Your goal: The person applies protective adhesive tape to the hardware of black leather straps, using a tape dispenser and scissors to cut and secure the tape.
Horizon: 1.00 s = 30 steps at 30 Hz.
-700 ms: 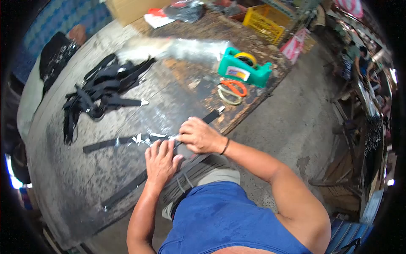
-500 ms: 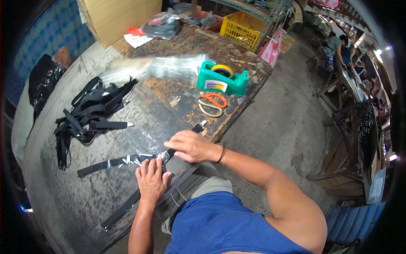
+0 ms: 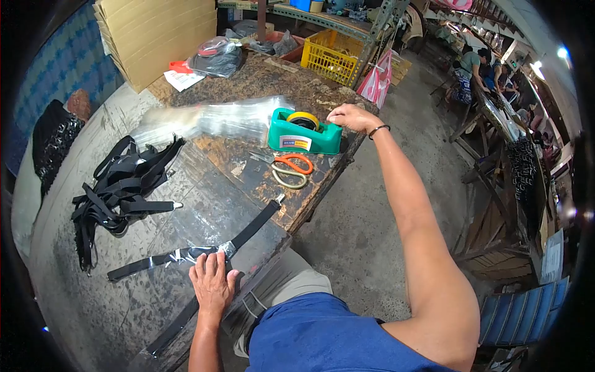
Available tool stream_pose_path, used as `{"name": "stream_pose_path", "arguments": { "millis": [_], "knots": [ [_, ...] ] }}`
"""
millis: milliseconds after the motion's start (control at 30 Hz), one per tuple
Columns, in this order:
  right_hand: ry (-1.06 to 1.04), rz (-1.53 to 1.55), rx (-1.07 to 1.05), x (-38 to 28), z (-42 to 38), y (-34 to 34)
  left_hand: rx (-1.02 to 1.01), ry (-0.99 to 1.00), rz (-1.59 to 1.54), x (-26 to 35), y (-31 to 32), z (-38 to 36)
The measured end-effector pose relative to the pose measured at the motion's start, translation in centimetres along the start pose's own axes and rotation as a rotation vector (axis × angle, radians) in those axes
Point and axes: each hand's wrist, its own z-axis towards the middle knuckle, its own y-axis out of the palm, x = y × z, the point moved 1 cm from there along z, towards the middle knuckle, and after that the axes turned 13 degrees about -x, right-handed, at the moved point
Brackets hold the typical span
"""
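My left hand (image 3: 212,282) lies with its fingers spread on black suspenders (image 3: 255,224), pressing them to the table. Clear plastic (image 3: 180,255) wraps part of the strap, and a metal clip (image 3: 279,199) ends it at the upper right. My right hand (image 3: 355,118) is at the cutter end of a green tape dispenser (image 3: 313,141), thumb and fingers pinched together on the tape there; the thin strip itself hardly shows. A yellow-cored tape roll (image 3: 303,119) sits in the dispenser. Scissors (image 3: 291,168) with one orange and one pale handle lie just below it.
A pile of black straps (image 3: 127,186) lies on the left of the table (image 3: 139,307). Clear plastic sleeves (image 3: 217,119) are behind it. A cardboard box (image 3: 158,37), a bagged bundle (image 3: 215,59) and a yellow crate (image 3: 331,57) stand farther back. People (image 3: 474,71) sit at a bench at right.
My right hand has left the suspenders and reached up and right to the tape dispenser. The left hand stays on the strap. The view has shifted slightly.
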Motion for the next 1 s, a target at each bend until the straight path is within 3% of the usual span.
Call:
{"name": "stream_pose_path", "arguments": {
  "millis": [67,200,367,433,533,600,800,867,900,1000],
  "knots": [
    [0.071,0.084,-0.238,-0.1,1.0,0.1,-0.011,-0.006,0.009,-0.1,0.0,-0.1],
    [0.075,0.019,-0.29,-0.6,2.1,-0.4,-0.002,-0.009,0.005,-0.1,0.2,0.0],
    [0.055,-0.144,-0.181,-1.6,1.6,-1.0,0.006,-0.006,0.003,-0.2,0.4,-0.1],
    [0.178,-0.106,-0.122,-2.3,1.4,-0.8,-0.02,-0.011,-0.017,-0.2,0.3,-0.1],
    [0.075,-0.201,-0.085,-4.3,1.1,-1.4,-0.046,-0.018,-0.036,-0.2,0.3,-0.1],
    [0.123,-0.224,-0.086,-4.9,1.3,-1.7,-0.046,-0.017,-0.036,-0.2,0.3,-0.1],
    [0.162,-0.047,-0.188,-2.2,1.5,-1.4,-0.036,-0.021,-0.041,-0.2,0.3,-0.1],
    [0.151,0.231,-0.006,-1.7,0.3,-0.9,-0.033,-0.019,-0.036,-0.2,0.2,-0.1],
    [0.161,0.364,-0.051,-1.5,-0.1,-1.2,-0.033,-0.02,-0.037,-0.2,0.2,-0.1],
    [0.242,0.377,-0.128,-1.2,-1.7,-2.1,-0.021,-0.012,-0.025,-0.2,0.2,0.0]
  ]
}}
